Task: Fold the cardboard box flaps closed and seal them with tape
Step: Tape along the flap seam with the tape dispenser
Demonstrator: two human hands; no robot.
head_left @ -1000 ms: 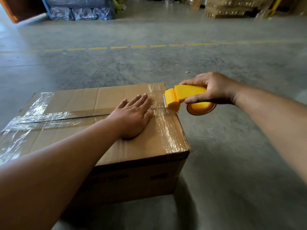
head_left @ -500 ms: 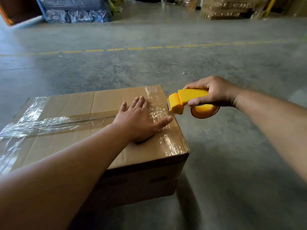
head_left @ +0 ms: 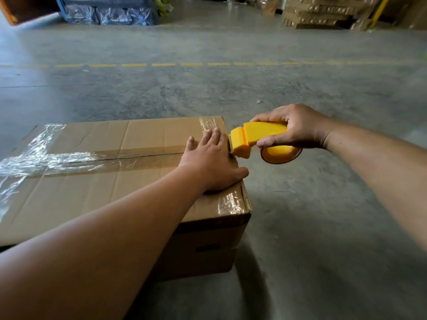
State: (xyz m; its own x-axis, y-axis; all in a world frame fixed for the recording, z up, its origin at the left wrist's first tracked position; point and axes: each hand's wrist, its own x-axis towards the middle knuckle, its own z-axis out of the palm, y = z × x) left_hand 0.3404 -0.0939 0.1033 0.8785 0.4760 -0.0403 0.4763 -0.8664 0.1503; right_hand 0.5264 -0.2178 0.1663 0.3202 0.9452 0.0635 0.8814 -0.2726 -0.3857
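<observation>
A brown cardboard box stands on the concrete floor with its top flaps folded shut. Clear tape runs along the centre seam, and more tape crosses both ends. My left hand lies flat, fingers apart, on the box's right end, pressing the tape strip there. My right hand grips a yellow tape dispenser just off the box's right edge. The dispenser's blade end touches my left fingers.
Grey concrete floor spreads all around the box. A dashed yellow line crosses the floor farther off. Wrapped blue bundles sit at the far left, and stacked cardboard on pallets at the far right.
My left hand has slid right along the box top to its right edge. The dispenser in my right hand has stayed close to that edge.
</observation>
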